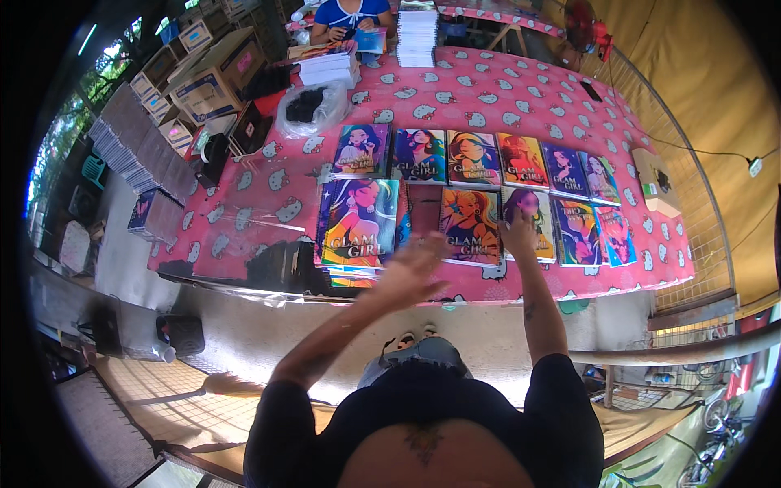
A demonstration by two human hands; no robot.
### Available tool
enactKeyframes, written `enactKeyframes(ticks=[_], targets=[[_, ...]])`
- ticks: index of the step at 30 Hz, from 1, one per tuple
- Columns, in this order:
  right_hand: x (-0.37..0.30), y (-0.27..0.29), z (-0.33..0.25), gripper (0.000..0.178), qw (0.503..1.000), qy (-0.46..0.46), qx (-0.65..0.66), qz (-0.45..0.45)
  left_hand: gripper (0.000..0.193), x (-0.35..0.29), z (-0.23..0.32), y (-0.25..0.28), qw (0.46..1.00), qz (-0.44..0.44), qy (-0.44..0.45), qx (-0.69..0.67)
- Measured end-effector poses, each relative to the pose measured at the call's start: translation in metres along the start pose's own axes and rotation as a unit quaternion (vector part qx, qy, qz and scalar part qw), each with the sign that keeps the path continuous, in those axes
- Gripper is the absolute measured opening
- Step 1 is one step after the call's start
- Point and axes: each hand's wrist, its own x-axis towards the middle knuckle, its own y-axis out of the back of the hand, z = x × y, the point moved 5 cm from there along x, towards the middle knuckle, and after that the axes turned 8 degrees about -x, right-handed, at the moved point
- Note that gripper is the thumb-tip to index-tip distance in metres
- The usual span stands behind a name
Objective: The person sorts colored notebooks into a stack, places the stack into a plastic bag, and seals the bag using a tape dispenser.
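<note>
My left hand (415,267), a little blurred, hovers over the table's near edge with thumb and fingers apart and nothing in it. Close to it lies a large spiral notebook (355,224) with an illustrated cover, atop a small stack. A gap in the near row separates that stack from an orange-and-blue notebook (470,229). My right hand (519,233) rests fingers outstretched on a yellow notebook (540,237), covering part of its cover. Beyond both hands runs a far row of similar notebooks, among them an orange one (521,160).
A pink patterned cloth (455,89) covers the table. Cardboard boxes (218,75) and a grey stack of notebooks (140,146) stand at left, near a clear plastic bag (313,108). Across the table, a person in blue (351,16) handles papers. An open carton (656,182) sits at right.
</note>
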Motion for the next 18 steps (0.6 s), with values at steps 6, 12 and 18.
enactKeyframes(ticks=[6,12,18], targets=[[0.006,0.0,0.029,0.052,0.997,0.082,-0.003,-0.009,0.043,0.035,-0.007,-0.132,0.998,0.011,0.029,0.062],[0.0,0.133,0.005,0.045,0.878,0.061,0.459,0.123,0.015,0.009,-0.045,0.081,0.884,0.349,0.271,-0.154],[-0.043,0.142,-0.147,0.05,0.818,0.385,0.403,0.143,0.02,-0.047,-0.006,0.218,0.86,0.507,0.059,0.0]])
